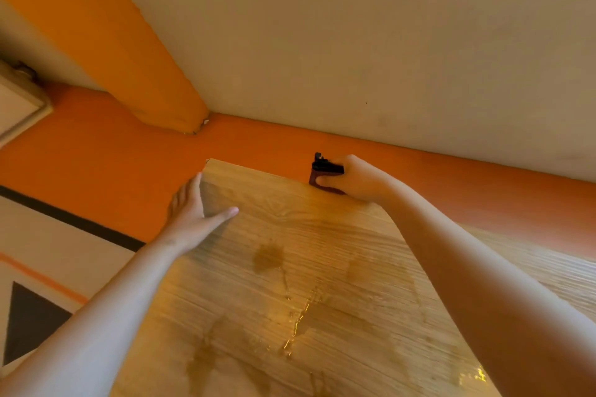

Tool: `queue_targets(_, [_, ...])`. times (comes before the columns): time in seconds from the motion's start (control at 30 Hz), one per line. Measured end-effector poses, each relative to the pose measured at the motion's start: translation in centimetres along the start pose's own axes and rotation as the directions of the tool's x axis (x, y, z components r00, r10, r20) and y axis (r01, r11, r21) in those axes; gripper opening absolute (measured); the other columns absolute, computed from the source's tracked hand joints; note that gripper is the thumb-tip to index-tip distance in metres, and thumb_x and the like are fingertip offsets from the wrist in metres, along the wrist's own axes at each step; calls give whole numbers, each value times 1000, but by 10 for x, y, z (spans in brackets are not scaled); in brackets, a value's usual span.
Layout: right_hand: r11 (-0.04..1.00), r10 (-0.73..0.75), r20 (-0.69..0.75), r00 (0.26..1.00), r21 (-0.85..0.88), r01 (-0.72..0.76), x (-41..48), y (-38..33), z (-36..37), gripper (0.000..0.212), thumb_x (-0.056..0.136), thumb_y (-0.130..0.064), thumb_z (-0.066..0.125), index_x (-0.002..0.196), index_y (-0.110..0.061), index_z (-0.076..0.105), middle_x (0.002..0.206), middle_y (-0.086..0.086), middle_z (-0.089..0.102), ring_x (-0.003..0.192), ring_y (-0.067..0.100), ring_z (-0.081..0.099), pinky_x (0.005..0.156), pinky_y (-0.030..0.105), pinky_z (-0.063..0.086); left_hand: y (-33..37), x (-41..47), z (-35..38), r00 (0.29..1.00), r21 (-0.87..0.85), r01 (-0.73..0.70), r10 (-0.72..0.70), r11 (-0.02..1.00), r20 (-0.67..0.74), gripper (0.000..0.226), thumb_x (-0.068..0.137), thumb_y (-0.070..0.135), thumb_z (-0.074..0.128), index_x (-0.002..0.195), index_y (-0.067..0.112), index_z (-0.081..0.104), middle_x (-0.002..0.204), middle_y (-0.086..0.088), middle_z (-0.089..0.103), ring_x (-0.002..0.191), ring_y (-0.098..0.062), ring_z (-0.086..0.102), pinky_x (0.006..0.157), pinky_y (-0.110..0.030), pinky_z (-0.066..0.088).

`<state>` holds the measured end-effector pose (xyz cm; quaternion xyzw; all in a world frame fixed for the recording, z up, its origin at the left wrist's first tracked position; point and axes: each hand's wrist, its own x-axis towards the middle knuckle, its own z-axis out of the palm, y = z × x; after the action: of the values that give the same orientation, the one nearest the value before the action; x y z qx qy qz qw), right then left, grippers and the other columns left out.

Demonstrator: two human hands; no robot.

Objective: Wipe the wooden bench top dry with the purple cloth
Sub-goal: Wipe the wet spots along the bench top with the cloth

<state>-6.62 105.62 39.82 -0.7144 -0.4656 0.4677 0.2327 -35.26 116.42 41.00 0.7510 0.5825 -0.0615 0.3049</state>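
Head view: the wooden tabletop runs away from the person towards an orange band of wall, with pale wall above it and an orange pillar meeting the band at the far left corner. The left grip lies flat and open on the tabletop's left edge near that far corner, fingers straight and pointing away, thumb spread out across the wood, holding nothing. The right grip is at the far edge, fingers and thumb curled round a small dark thing, reddish-brown below and black on top; under this warm light I cannot tell whether it is the purple cloth. Both bare forearms stretch out over the wood. Between them the tabletop is wet: a darker damp patch sits mid-board, and a glinting trickle of water runs nearer the person.
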Motion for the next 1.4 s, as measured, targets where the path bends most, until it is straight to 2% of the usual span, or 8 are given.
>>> queue_targets(0.17, [1000, -20, -2, 1000, 10, 20, 33, -27, 22, 37, 91, -34, 58, 124, -19, 57, 102, 1, 66, 84, 16, 62, 70, 29, 49, -10, 2, 6, 999, -9, -25, 24, 1000, -43, 116, 62, 77, 53, 150, 32, -7, 157, -1, 13, 141, -31, 23, 109, -52, 30])
queue_targets(0.27, [998, -59, -27, 998, -26, 58, 66, -61, 50, 37, 91, -35, 57, 124, -19, 55, 96, 0, 63, 71, 10, 56, 53, 22, 41, -12, 4, 8, 998, 22, -46, 47, 999, -51, 117, 62, 76, 51, 151, 29, -9, 159, -1, 6, 144, -27, 14, 112, -49, 22])
queue_targets(0.47, [984, -145, -43, 988, -106, 140, 94, -93, 73, 38, 93, -35, 54, 126, -17, 53, 95, 1, 60, 72, 12, 54, 52, 21, 40, -8, 5, 7, 998, -131, 12, -19, 991, -53, 124, 56, 72, 58, 152, 23, -3, 161, -1, 6, 146, -26, 10, 117, -51, 14])
queue_targets(0.63, [991, -95, 55, 994, -91, 100, 105, -92, 60, 36, 90, -36, 59, 121, -19, 58, 98, 0, 62, 76, 12, 56, 60, 23, 41, -7, 7, 8, 997, -96, -15, 7, 995, -78, 123, 55, 75, 56, 152, 22, 0, 159, -2, 11, 145, -25, 14, 116, -47, 16])
queue_targets(0.9, [945, -273, -30, 962, -197, 262, 139, -143, 103, 29, 92, -27, 56, 114, -9, 60, 100, 7, 65, 88, 23, 61, 72, 35, 50, -12, 12, 15, 986, -35, -47, 41, 998, -160, 114, 68, 69, 64, 152, 21, 4, 158, 0, 15, 144, -22, 16, 114, -41, 14])
queue_targets(1.07, [947, -242, -229, 943, 155, 281, 120, -131, 85, 24, 96, -29, 45, 108, -12, 58, 88, 7, 61, 73, 21, 57, 65, 34, 47, -25, 5, 5, 999, -501, -12, -16, 865, -52, 87, 80, 55, 60, 150, 32, 14, 155, 5, 23, 142, -18, 23, 103, -31, 27])
queue_targets(1.23, [957, -278, -109, 954, 53, 285, 113, -119, 68, 22, 90, -23, 59, 109, -14, 63, 93, 1, 61, 74, 11, 54, 55, 19, 40, -80, -40, 8, 966, -190, -17, -33, 982, -256, 52, 92, 51, 42, 137, 24, 44, 109, 12, 58, 95, -1, 56, 70, -13, 37])
queue_targets(1.4, [944, -310, -140, 941, -160, 287, 113, -130, 88, 22, 87, -22, 64, 105, -11, 63, 91, 1, 59, 81, 17, 57, 54, 23, 42, -99, -59, 22, 940, -53, 16, -32, 998, -339, 44, 92, 56, 31, 105, 23, 55, 48, 1, 49, 38, -8, 46, 43, -25, 31])
